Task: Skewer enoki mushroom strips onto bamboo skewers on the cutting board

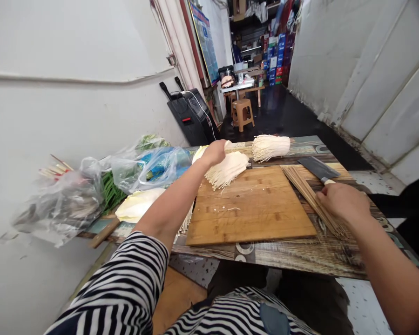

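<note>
In the head view, a cleaver (317, 168) is held by its pale handle in the right hand (345, 202), fingers wrapped snugly, blade angled out over the far right of the bench (300, 260). Right beside it, bamboo skewers (309, 200) are fanned loosely along the edge of the cutting board (251, 209). That's a tight corner: the skewers could be knocked askew or rolled by the knuckles or the blade if the hand is swung inward low. Whether they are being touched now can't be told.

Over to the left hand (214, 153), closed narrow, a pale piece (227, 145) showing at the fingers; the exact grip is hidden. Just beside it, a bunch of enoki mushrooms (226, 171) is spread at the board's far left corner, stems partly over the edge. Thin strands could be shed or the bunch pulled apart by a tug on one side only, so loosely are they fanned. Another enoki bunch (270, 148) is laid beyond the board, well apart from the left hand.

And small scraps (232, 209) are scattered on the wood: a slight slip could be caused underneath anything set there. The worst risk, a nicked finger, would come from both hands being brought together hastily.
</note>
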The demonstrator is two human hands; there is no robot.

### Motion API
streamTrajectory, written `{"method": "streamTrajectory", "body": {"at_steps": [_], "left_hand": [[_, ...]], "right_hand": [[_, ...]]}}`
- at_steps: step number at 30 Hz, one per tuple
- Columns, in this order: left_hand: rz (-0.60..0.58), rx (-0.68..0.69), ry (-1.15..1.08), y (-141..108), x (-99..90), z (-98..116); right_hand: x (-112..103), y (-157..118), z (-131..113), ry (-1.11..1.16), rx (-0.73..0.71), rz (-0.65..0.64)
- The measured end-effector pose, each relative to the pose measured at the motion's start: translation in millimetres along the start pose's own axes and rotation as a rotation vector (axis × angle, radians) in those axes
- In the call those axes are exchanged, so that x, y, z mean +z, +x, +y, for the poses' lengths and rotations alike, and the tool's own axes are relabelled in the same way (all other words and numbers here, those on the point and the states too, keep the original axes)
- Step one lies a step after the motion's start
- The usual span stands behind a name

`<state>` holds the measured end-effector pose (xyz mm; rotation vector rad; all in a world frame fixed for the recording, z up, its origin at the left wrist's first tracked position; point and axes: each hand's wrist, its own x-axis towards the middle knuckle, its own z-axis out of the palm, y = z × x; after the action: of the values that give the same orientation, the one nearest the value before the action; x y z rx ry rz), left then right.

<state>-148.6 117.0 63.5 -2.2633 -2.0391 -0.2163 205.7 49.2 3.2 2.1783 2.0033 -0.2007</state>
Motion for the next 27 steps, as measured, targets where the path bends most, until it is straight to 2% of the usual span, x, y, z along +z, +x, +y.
{"method": "streamTrajectory", "body": {"at_steps": [3, 6, 8, 11, 15, 18, 23, 27], "left_hand": [[0.133, -0.001, -0.057, -2.8, -16.1, -1.6], [0.387, 0.028, -0.237, -12.9, -28.6, 4.1], [0.549, 0.074, -0.365, -26.6, -32.9, 13.9], [0.647, 0.129, -0.446, -58.2, -33.0, 37.3], [0.585, 0.135, -0.482, -107.6, -22.9, 76.9], [0.498, 0.124, -0.464, -133.2, -8.0, 107.2], [0.279, 0.332, -0.169, -145.0, 28.6, 154.1], [0.112, 0.447, 0.049, -150.7, 53.6, 178.6]], "right_hand": [[5.2, 9.1, 6.3, 0.012, -0.027, -0.042], [8.7, 17.7, 7.1, 0.027, -0.049, -0.07], [9.2, 22.5, 6.8, 0.042, -0.057, -0.083], [8.4, 28.0, 7.9, 0.068, -0.061, -0.106], [7.7, 32.2, 10.8, 0.098, -0.048, -0.126], [6.9, 33.0, 11.9, 0.111, -0.046, -0.135], [3.3, 33.2, 11.7, 0.122, -0.069, -0.178], [3.3, 34.4, 11.9, 0.153, -0.097, -0.248]]}}
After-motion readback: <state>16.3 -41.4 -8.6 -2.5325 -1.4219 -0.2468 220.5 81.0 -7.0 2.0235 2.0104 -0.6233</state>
